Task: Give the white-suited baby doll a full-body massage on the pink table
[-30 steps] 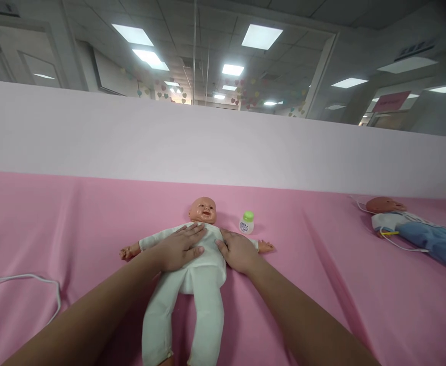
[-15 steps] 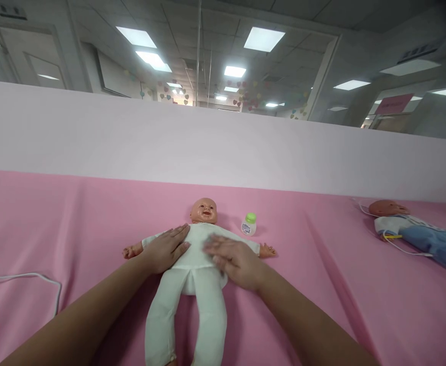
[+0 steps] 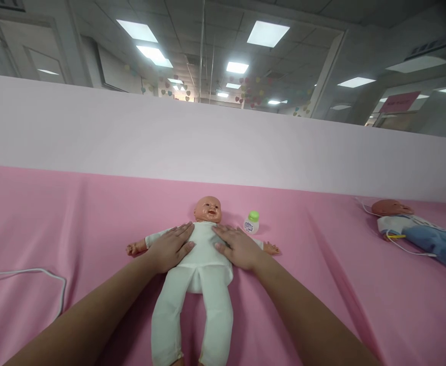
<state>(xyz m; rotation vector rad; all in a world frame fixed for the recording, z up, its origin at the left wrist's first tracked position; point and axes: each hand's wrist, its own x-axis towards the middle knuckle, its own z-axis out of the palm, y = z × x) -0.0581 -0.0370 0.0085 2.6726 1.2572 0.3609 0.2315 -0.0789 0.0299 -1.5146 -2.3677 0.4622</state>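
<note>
A baby doll [image 3: 205,249] with a white cloth body lies on its back, head away from me and arms spread. My left hand [image 3: 172,246] rests flat on the left side of its chest, fingers stretched out towards the shoulder. On the right side of the chest lies my right hand [image 3: 238,246], open too, its fingers pointing up and inward. The palms hide parts of the doll's sides and upper arms. Just right of the doll's head stands a small clear bottle [image 3: 251,222] with a green cap, touched by neither hand.
Pink cloth [image 3: 104,218] covers the surface, with folds at the right. A second doll [image 3: 417,231] in blue and white lies far right, with thin tubing about it. At left runs a white cord [image 3: 35,270]. A white wall [image 3: 223,147] with glass above bounds the back.
My right hand has slid up from the doll's lower middle to the right side of its chest. My left hand stays on the chest. The view has shifted slightly.
</note>
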